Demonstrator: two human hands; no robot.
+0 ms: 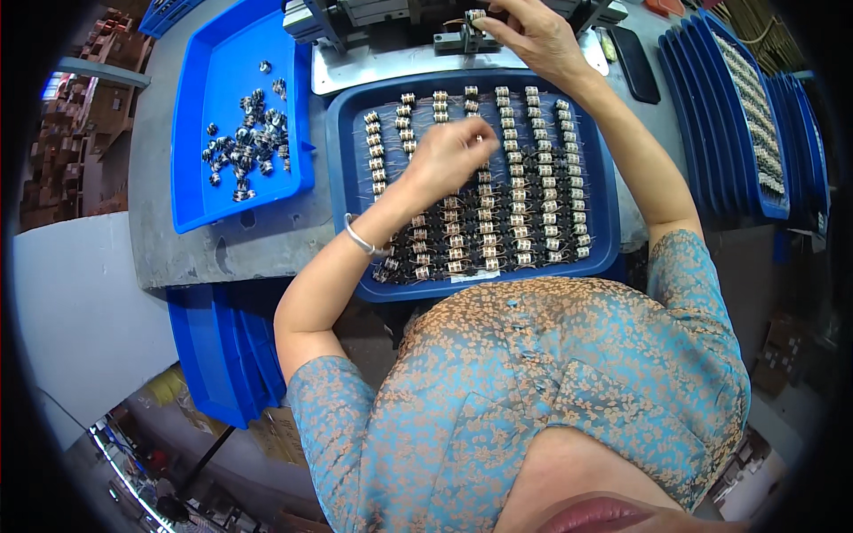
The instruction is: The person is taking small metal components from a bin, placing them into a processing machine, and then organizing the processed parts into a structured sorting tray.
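A: Tray, far left?
B: Shallow blue tray (191, 191) on the grey surface (155, 240), holding a loose heap of small dark metal parts (249, 147). More empty blue trays (222, 355) are stacked below the surface edge.

A: Item, centre?
B: Dark blue tray (342, 191) just in front of the person, filled with small wound coil components (533, 178) set in neat columns, their fine wire leads sticking out sideways.

A: Left hand?
B: Left hand (449, 155) is over the upper middle of that tray, fingers curled in and pinched together at the tips, just above the rows. What it pinches is too small to tell. A silver bangle (360, 238) sits on the wrist.

A: Right hand?
B: Right hand (533, 35) is beyond the tray's far rim, at a metal fixture (444, 40) on a light base plate (382, 71). Thumb and fingers close on one coil component (477, 16) seated at the fixture.

A: Further right?
B: A flat black object (635, 62) lies on the surface; beside it, a stack of blue trays (711, 124) leaning on edge, the top one showing a row of parts (751, 102).
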